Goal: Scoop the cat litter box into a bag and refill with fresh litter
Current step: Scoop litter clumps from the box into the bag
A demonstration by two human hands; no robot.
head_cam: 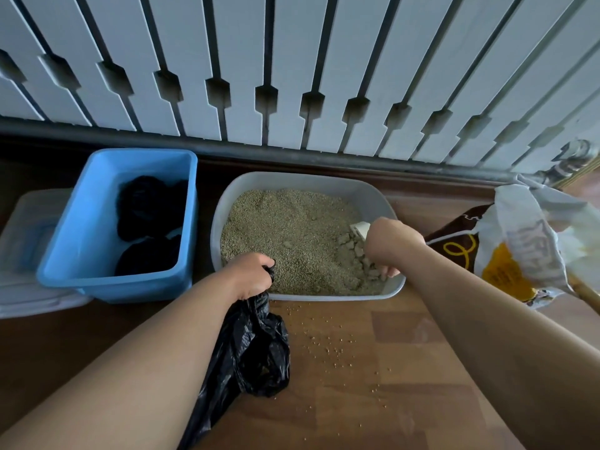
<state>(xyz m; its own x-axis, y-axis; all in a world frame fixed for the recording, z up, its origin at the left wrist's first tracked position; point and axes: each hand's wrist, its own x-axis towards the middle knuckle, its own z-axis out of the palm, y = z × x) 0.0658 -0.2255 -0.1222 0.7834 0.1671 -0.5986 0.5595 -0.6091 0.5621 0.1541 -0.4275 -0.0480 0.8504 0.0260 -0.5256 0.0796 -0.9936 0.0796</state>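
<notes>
Black bag point(250, 349) bunched in L hand point(250, 277), mouth shut.
R hand point(389, 241) grips scoop point(360, 228) at clumps point(355, 250); open bag first.

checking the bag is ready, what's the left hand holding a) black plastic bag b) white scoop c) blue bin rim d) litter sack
a: the left hand grips the top of the black plastic bag at the near rim of the litter box; the right hand holds the white scoop.

Home interior: white radiator point(289, 60), wood-laminate floor point(422, 368), cat litter box point(308, 181).
</notes>
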